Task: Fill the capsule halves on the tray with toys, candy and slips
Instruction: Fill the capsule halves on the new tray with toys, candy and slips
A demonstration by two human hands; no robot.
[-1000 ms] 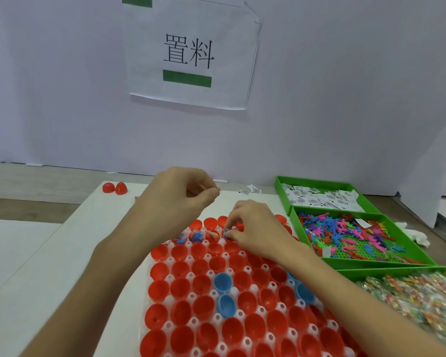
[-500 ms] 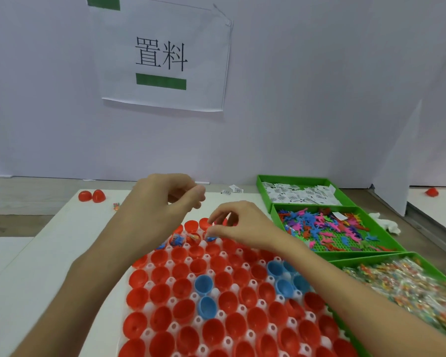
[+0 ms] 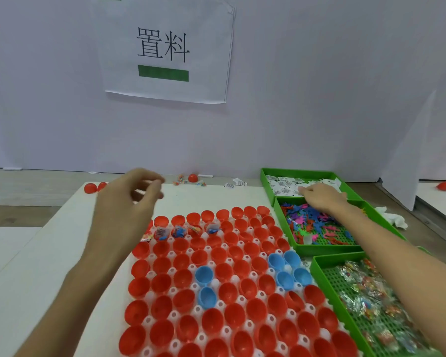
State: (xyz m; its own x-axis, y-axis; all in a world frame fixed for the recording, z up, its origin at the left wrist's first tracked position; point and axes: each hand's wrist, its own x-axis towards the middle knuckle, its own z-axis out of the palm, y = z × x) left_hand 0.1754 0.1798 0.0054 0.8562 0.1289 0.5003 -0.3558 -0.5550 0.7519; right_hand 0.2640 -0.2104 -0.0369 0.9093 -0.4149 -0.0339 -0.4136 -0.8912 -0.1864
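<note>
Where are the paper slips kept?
Head view, far right: the slips lie in the rearmost green bin, just behind the toy bin, where the right hand reaches.

Straight beyond the left hand [image 3: 125, 202], high on the wall [image 3: 319, 86], I see a paper sign [image 3: 162, 47] printed with 置料 above a green bar; its lower edge lifts a little off the wall. Under both hands lies a white table [image 3: 49, 266]. Past its far edge, behind the left hand, a wood ledge [image 3: 23, 186] runs along the foot of the wall. Just right of the right hand [image 3: 322, 197], a crumpled white cloth [image 3: 394, 219] lies on the wood. Further right and behind that hand a white board [image 3: 407, 150] stands upright, and beside it I make out the corner of a second white top [image 3: 438, 199].
</note>
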